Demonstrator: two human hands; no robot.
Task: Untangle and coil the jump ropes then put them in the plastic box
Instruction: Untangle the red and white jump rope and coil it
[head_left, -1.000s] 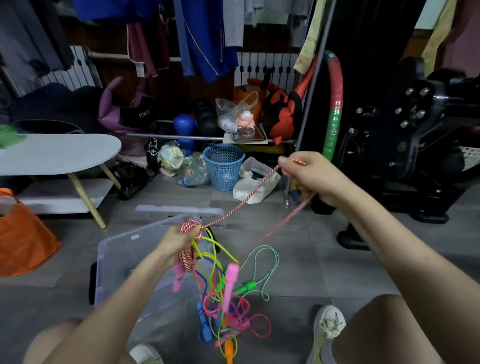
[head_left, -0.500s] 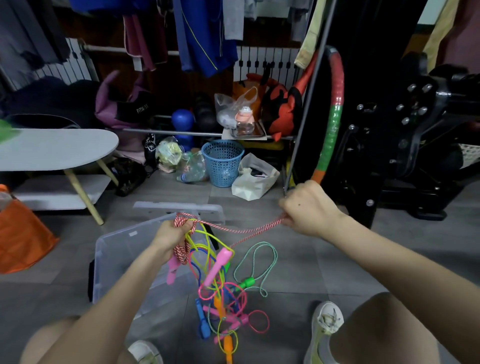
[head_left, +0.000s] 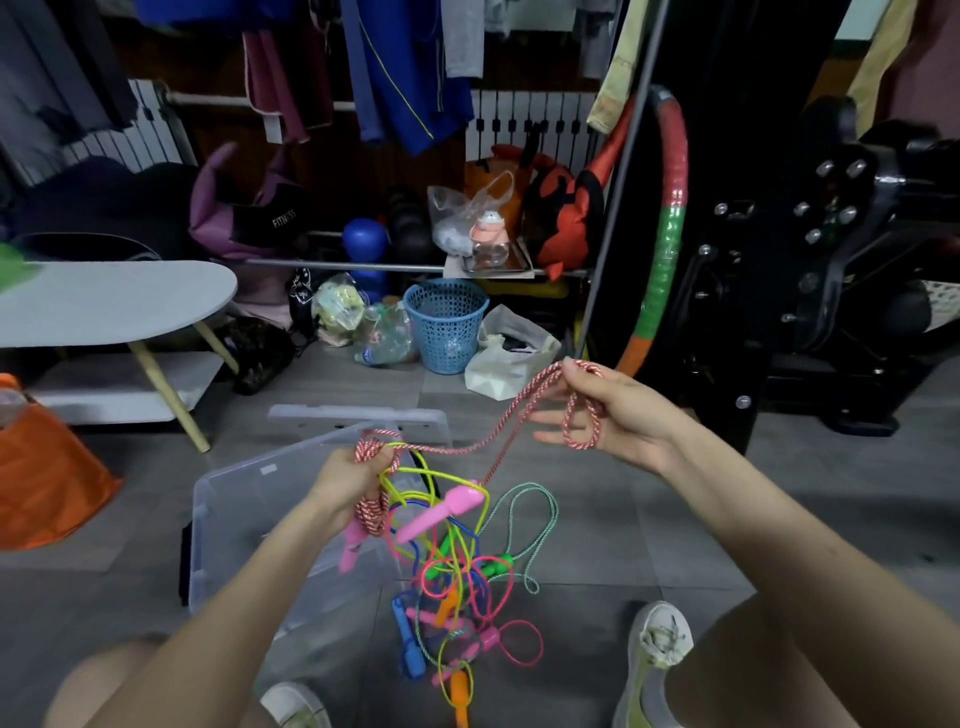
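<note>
Jump ropes hang tangled under our left hand, beside the plastic box | left fingers clench the red-white rope coil, right hand pinches its loop | we judge one rope part-coiled, none boxed, the rest untouched

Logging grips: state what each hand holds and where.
Left hand grips the coiled part of the red-and-white rope; right hand holds a loop of its free length.

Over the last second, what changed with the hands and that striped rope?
The right hand came down, so the red-and-white rope went slack, and a loop now hangs round its fingers. The left hand kept gripping the coil; the plastic box and tangle stayed put.
</note>
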